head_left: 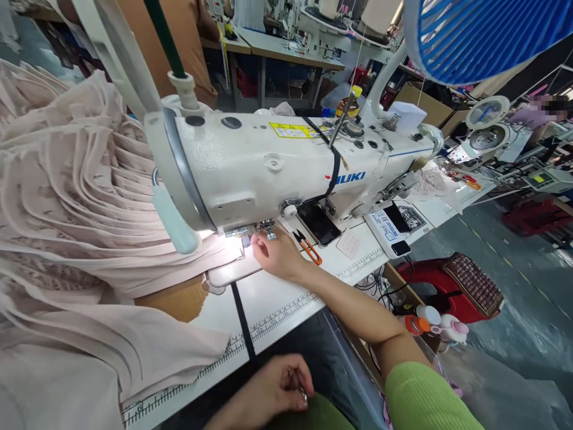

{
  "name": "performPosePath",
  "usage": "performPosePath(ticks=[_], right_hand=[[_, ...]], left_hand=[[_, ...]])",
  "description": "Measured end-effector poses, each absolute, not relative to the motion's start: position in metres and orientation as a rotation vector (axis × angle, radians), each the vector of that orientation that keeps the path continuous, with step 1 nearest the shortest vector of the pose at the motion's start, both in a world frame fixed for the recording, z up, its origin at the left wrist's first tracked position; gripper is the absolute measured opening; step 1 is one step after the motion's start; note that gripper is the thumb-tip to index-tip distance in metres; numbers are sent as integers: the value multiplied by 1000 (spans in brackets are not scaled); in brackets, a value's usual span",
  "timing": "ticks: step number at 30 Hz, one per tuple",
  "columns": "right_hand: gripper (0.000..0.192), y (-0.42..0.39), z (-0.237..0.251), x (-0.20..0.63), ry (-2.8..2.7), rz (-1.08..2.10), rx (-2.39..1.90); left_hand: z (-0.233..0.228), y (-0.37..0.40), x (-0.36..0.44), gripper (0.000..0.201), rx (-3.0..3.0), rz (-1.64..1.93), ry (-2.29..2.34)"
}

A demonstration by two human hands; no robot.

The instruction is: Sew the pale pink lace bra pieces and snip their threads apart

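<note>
My right hand point(278, 254) reaches in under the head of the white sewing machine point(255, 164), close to the presser foot point(267, 228). Its fingers are curled together, and their tips are partly hidden, so I cannot make out what they hold. Low in front of the table, above my lap, my left hand point(286, 385) is closed. A small shiny bit shows at its thumb, too small to name. Pale pink fabric pieces point(80, 179) lie layered left of the needle, one edge reaching the lit machine bed.
Orange thread snips point(308, 247), a black phone point(319, 222) and a control panel point(396, 227) lie right of my right hand. A printed ruler point(286, 312) runs along the table's front edge. A blue fan point(492, 36) hangs upper right. Bottles point(450, 328) stand below the table.
</note>
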State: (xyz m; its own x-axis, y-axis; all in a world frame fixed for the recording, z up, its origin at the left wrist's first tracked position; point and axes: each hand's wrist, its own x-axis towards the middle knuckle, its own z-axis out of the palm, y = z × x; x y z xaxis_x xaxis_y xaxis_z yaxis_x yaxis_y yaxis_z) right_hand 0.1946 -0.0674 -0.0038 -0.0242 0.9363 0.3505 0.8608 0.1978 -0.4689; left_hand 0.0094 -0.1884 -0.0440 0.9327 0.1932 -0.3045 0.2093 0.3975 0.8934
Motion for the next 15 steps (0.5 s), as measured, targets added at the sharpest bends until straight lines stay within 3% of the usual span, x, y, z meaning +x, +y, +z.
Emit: performPosePath(ticks=[2,7,10,15], right_hand=[[25,-82,7,191,-1785,526,-1548],[58,-136,22,182,-1240,1638,-932],[50,-157,16,178,-926,1752,-891],[41,-161,-4,176,-742,1617,-1001]], left_hand=[[-36,-176,20,4,1535,262,511],[-10,-147,27,22,2316,1386,965],[-4,-139,31,20,2543,1463,1059],[-4,-135,35,19,2859,1228,1078]])
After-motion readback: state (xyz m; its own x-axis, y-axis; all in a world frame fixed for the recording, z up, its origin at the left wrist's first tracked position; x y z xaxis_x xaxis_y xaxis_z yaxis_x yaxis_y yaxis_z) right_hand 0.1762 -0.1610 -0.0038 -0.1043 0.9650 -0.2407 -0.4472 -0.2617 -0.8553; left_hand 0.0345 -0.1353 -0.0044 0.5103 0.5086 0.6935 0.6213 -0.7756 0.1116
